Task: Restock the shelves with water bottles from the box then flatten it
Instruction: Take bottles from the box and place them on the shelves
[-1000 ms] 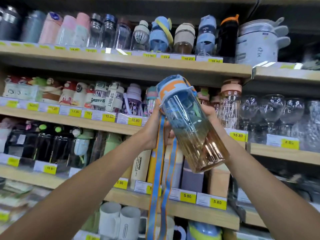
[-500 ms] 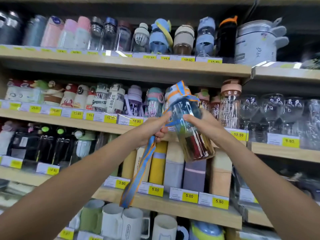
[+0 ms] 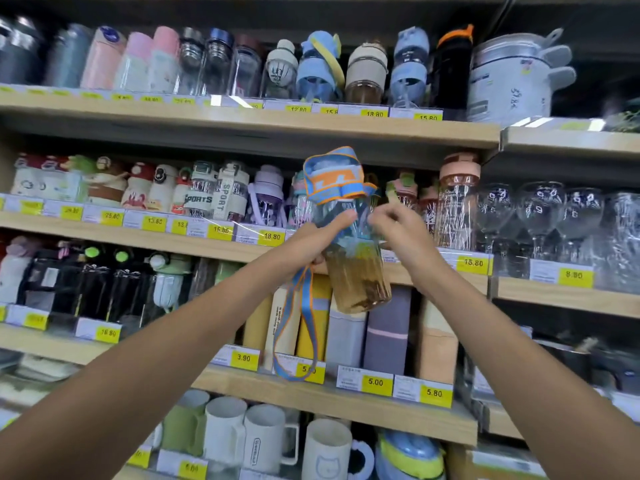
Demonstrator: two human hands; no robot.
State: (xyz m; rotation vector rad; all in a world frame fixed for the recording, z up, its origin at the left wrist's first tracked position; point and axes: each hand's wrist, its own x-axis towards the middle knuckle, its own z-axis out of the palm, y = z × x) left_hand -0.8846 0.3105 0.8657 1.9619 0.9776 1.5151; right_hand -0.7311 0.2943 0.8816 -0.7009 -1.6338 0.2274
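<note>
A clear water bottle (image 3: 356, 271) with a blue top, amber lower half and blue-orange lid hangs upright in front of the second shelf (image 3: 138, 233). My left hand (image 3: 311, 242) grips its left side, and the bottle's blue-orange strap (image 3: 294, 327) loops down below that hand. My right hand (image 3: 398, 233) pinches the bottle's neck from the right. The box is out of view.
Rows of bottles (image 3: 221, 192) fill the second shelf to the left; tall glass bottles (image 3: 457, 202) and goblets (image 3: 540, 213) stand to the right. The top shelf (image 3: 311, 123) holds more bottles and a stack of pots (image 3: 512, 77). Mugs (image 3: 263, 438) line the lowest shelf.
The bottle has gone from tilted and near the camera to upright and farther away, close to the second shelf. Both hands followed it forward, and the strap now hangs in a shorter loop.
</note>
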